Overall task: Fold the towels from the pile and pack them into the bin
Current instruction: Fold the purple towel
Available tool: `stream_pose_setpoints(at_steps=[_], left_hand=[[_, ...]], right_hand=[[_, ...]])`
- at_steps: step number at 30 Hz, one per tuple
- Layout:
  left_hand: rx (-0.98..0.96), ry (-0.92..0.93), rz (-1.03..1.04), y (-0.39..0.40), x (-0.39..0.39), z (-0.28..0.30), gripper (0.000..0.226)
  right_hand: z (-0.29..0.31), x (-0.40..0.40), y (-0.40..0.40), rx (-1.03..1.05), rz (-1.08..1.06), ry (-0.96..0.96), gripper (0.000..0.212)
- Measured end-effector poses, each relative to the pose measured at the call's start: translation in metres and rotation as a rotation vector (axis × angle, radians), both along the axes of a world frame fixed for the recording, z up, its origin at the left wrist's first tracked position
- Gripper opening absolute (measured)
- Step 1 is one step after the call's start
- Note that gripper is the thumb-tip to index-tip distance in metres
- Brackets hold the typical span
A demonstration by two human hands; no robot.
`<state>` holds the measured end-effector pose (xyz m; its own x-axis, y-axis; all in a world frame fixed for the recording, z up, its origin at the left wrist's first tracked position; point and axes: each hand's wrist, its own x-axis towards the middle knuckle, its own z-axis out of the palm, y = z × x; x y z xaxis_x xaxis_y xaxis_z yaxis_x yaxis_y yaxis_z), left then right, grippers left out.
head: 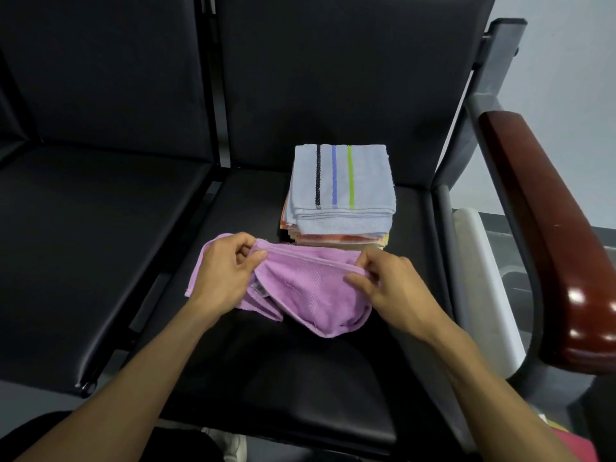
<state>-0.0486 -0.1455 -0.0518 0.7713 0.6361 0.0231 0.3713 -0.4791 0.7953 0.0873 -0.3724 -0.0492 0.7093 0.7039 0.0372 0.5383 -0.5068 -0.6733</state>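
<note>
while the lower towels in the stack [336,236] are showing only as thin orange, cream and yellow edges, their patterns are staying hidden under the top towel [341,181]. a dark patch at the bottom left corner and a white shape under the seat's front edge are cut off and too unclear to name. a pink and yellow object at the bottom right corner is also cut off.

the left hand [225,273] is gripping the purple towel [310,295] at its upper left corner, with the thumb on top of the hem and the fingers curled round the cloth. the right hand [388,285] is pinching the same hem at its right end between thumb and bent fingers. the hem is running fairly taut between the two hands, and the rest of the purple towel is sagging onto the black seat [266,378], with a small grey label showing near the left hand.

the stack is sitting on the same seat just behind the purple towel, its top towel pale blue-grey with black, blue and green stripes. a second black seat [83,228] is lying to the left. a glossy reddish-brown armrest [550,235] is standing to the right, with a white rim [480,278] below it; whether that is a bin i cannot tell, and nothing of its inside is showing.
</note>
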Motion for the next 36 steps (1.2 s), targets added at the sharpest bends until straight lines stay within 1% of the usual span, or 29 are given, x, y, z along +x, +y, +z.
stream_pose_setpoints(at_steps=[3, 4, 5, 6, 8, 9, 11, 12, 13, 14, 16, 17, 18, 19, 21, 23, 24, 25, 26, 28, 29, 30, 31, 33, 34, 35, 36], left_hand=[[0.013, 0.012, 0.024, 0.003, -0.002, -0.002, 0.005], [0.016, 0.018, 0.03, 0.004, -0.003, -0.002, 0.005], [0.017, 0.02, 0.039, 0.004, -0.003, -0.002, 0.004], [0.014, 0.02, 0.05, 0.006, -0.004, -0.002, 0.005], [0.002, 0.014, 0.078, 0.009, -0.005, -0.001, 0.007], [-0.003, 0.012, 0.09, 0.01, -0.006, 0.0, 0.008], [-0.012, 0.014, 0.111, 0.012, -0.007, 0.0, 0.01], [-0.017, 0.019, 0.119, 0.012, -0.007, 0.001, 0.01], [-0.02, 0.025, 0.129, 0.013, -0.007, 0.001, 0.01], [-0.021, 0.028, 0.142, 0.014, -0.007, 0.001, 0.011], [-0.019, 0.023, 0.179, 0.02, -0.008, 0.0, 0.014], [-0.022, 0.019, 0.197, 0.024, -0.009, 0.0, 0.016], [-0.026, 0.016, 0.209, 0.026, -0.01, -0.001, 0.018], [-0.028, 0.018, 0.215, 0.028, -0.011, -0.001, 0.019], [-0.027, 0.027, 0.215, 0.03, -0.012, -0.002, 0.019], [-0.02, 0.031, 0.218, 0.03, -0.012, -0.003, 0.02], [-0.018, 0.03, 0.223, 0.031, -0.013, -0.003, 0.02], [-0.017, 0.03, 0.23, 0.032, -0.013, -0.003, 0.019], [-0.019, 0.029, 0.241, 0.034, -0.014, -0.003, 0.019], [-0.029, 0.022, 0.263, 0.039, -0.015, -0.003, 0.019], [-0.035, 0.02, 0.272, 0.04, -0.016, -0.003, 0.018], [-0.042, 0.019, 0.277, 0.042, -0.017, -0.003, 0.016], [-0.047, 0.02, 0.28, 0.043, -0.018, -0.003, 0.015], [-0.046, 0.022, 0.28, 0.044, -0.02, -0.003, 0.014], [-0.045, 0.022, 0.282, 0.044, -0.021, -0.003, 0.014], [-0.044, 0.022, 0.286, 0.045, -0.021, -0.004, 0.015], [-0.042, 0.019, 0.292, 0.046, -0.022, -0.004, 0.015]], right_hand=[[-0.001, -0.001, -0.002, -0.029, -0.05, -0.092, 0.05], [0.0, 0.0, -0.002, -0.013, -0.062, -0.111, 0.054], [0.0, 0.001, -0.003, 0.011, -0.058, -0.098, 0.051], [-0.001, 0.004, -0.005, 0.039, -0.037, -0.064, 0.044], [-0.002, 0.008, -0.008, 0.023, 0.011, -0.023, 0.033], [-0.002, 0.008, -0.01, -0.011, 0.017, -0.036, 0.035], [-0.003, 0.006, -0.011, -0.078, -0.014, -0.096, 0.052], [-0.003, 0.005, -0.01, -0.078, -0.036, -0.114, 0.06], [-0.002, 0.005, -0.011, -0.05, -0.043, -0.101, 0.063], [-0.001, 0.007, -0.013, -0.005, -0.026, -0.057, 0.062], [0.001, 0.011, -0.018, 0.04, 0.042, 0.054, 0.045], [0.001, 0.014, -0.021, 0.018, 0.068, 0.084, 0.034], [0.001, 0.016, -0.024, -0.023, 0.074, 0.084, 0.028], [0.001, 0.017, -0.026, -0.084, 0.063, 0.047, 0.029], [0.0, 0.017, -0.028, -0.213, -0.002, -0.114, 0.048], [0.002, 0.016, -0.03, -0.225, -0.083, -0.232, 0.064], [0.003, 0.016, -0.031, -0.173, -0.096, -0.221, 0.066], [0.004, 0.017, -0.033, -0.105, -0.087, -0.149, 0.064], [0.006, 0.018, -0.036, -0.031, -0.054, -0.036, 0.056], [0.009, 0.021, -0.041, 0.111, 0.017, 0.213, 0.034], [0.01, 0.022, -0.044, 0.165, 0.04, 0.293, 0.026], [0.01, 0.025, -0.047, 0.184, 0.052, 0.317, 0.024], [0.009, 0.027, -0.05, 0.167, 0.052, 0.282, 0.029], [0.005, 0.028, -0.053, 0.064, 0.0, 0.128, 0.054], [0.004, 0.028, -0.053, 0.03, -0.049, 0.065, 0.064], [0.003, 0.029, -0.055, 0.018, -0.092, 0.024, 0.067], [0.004, 0.029, -0.056, 0.014, -0.115, -0.005, 0.065]])
